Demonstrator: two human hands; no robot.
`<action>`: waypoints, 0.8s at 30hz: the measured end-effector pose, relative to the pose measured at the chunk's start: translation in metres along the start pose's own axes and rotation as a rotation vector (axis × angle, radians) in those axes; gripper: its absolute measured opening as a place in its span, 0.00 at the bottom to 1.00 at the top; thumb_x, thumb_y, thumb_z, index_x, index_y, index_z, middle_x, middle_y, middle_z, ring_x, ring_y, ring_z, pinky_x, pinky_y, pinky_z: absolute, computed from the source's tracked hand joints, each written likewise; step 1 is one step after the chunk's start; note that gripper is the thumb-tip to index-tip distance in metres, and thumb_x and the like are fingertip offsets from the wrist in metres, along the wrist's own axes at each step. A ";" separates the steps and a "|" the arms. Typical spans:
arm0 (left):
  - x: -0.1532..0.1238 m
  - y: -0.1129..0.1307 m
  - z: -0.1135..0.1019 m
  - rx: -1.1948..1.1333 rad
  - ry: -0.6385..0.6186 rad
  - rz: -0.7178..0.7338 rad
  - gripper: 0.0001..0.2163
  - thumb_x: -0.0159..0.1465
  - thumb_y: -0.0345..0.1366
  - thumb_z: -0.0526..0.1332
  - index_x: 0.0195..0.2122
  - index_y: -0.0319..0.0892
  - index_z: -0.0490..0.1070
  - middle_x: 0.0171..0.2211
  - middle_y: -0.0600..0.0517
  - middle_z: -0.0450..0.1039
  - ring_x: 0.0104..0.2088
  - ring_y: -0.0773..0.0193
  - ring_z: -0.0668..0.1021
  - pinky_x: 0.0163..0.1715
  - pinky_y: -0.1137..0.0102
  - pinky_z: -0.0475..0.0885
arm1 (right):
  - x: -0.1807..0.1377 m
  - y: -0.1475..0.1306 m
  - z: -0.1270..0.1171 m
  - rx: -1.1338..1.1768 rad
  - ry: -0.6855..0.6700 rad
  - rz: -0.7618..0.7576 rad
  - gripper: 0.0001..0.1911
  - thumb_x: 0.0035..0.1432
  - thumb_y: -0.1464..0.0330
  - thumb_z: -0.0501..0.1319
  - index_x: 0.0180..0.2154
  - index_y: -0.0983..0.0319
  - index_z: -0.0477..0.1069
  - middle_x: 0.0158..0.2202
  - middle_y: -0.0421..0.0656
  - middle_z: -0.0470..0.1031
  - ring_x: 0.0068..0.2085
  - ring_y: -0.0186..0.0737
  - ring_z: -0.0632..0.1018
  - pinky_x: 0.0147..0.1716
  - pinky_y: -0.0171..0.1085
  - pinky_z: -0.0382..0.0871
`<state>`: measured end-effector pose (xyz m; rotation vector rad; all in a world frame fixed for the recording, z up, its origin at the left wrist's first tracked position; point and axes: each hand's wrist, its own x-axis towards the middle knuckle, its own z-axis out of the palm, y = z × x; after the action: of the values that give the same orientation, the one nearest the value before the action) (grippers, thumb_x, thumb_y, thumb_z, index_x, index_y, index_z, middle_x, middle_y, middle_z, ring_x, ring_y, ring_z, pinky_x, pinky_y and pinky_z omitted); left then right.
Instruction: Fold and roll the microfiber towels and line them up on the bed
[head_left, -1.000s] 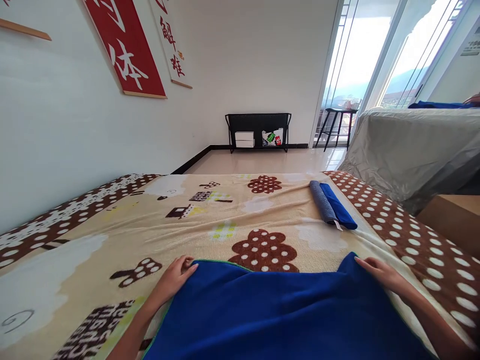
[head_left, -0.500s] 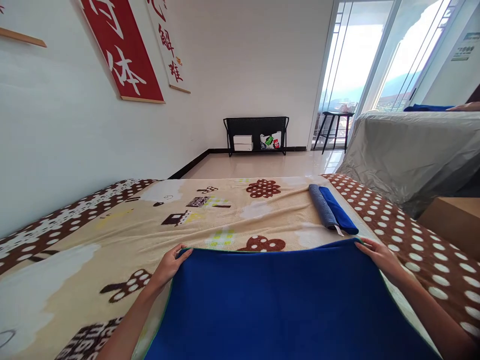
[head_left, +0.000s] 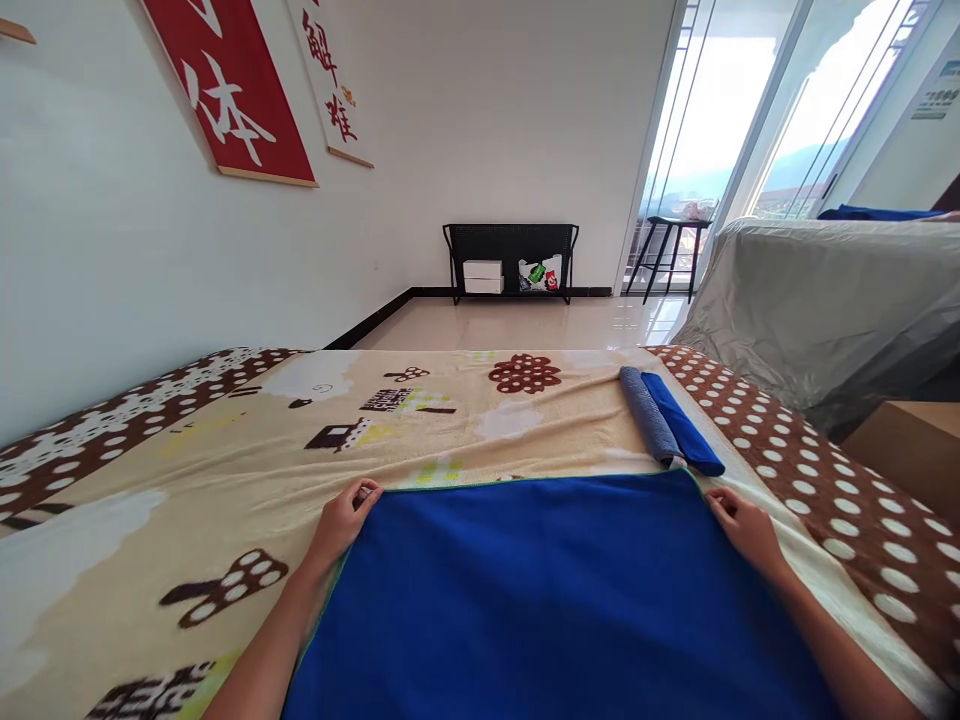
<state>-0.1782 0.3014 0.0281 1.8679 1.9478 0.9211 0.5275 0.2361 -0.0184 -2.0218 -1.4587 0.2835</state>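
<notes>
A blue towel [head_left: 555, 590] with a thin green edge lies spread over the patterned blanket [head_left: 420, 450], its near part running out of view. My left hand [head_left: 349, 515] pinches the towel's far left corner between thumb and curled fingers. At the far right corner, my right hand [head_left: 742, 520] is closed on the towel's side edge, just below the corner tip. Beyond that corner lie two rolled cloths side by side, a grey-blue roll [head_left: 646, 415] and a bright blue roll [head_left: 682, 425]. A small pale tag shows at their near end.
A brown polka-dot border [head_left: 810, 470] runs along the blanket's right side. Right of it are a cardboard box [head_left: 907, 450] and a sofa under a plastic cover [head_left: 832, 290]. A black rack [head_left: 511, 250] and a black stool [head_left: 675, 235] stand at the back.
The towel's far right corner now lies flatter, close to the rolled cloths. My right hand has slid slightly down the side edge and curled more. The view has shifted slightly.
</notes>
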 end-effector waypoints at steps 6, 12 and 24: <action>-0.006 -0.006 -0.016 0.081 -0.031 -0.034 0.20 0.57 0.59 0.59 0.29 0.45 0.70 0.26 0.53 0.75 0.29 0.59 0.76 0.29 0.71 0.65 | 0.012 -0.002 -0.002 -0.126 -0.100 0.027 0.29 0.67 0.46 0.48 0.44 0.63 0.73 0.36 0.42 0.76 0.36 0.37 0.76 0.40 0.40 0.69; -0.005 -0.002 -0.007 0.178 0.006 0.009 0.19 0.62 0.56 0.52 0.24 0.46 0.63 0.21 0.54 0.70 0.26 0.59 0.74 0.28 0.70 0.62 | 0.032 -0.022 0.003 -0.272 -0.206 0.022 0.24 0.65 0.49 0.56 0.42 0.64 0.72 0.37 0.42 0.75 0.37 0.36 0.76 0.42 0.42 0.72; 0.008 -0.009 0.001 0.206 0.004 0.044 0.15 0.64 0.52 0.51 0.29 0.48 0.62 0.26 0.53 0.73 0.31 0.56 0.77 0.32 0.68 0.64 | 0.024 -0.008 0.003 -0.408 -0.165 0.078 0.20 0.67 0.53 0.56 0.46 0.63 0.71 0.41 0.43 0.75 0.41 0.37 0.76 0.44 0.44 0.73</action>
<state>-0.1853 0.3099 0.0234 2.0282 2.0809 0.7610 0.5285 0.2606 -0.0123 -2.4319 -1.6455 0.1994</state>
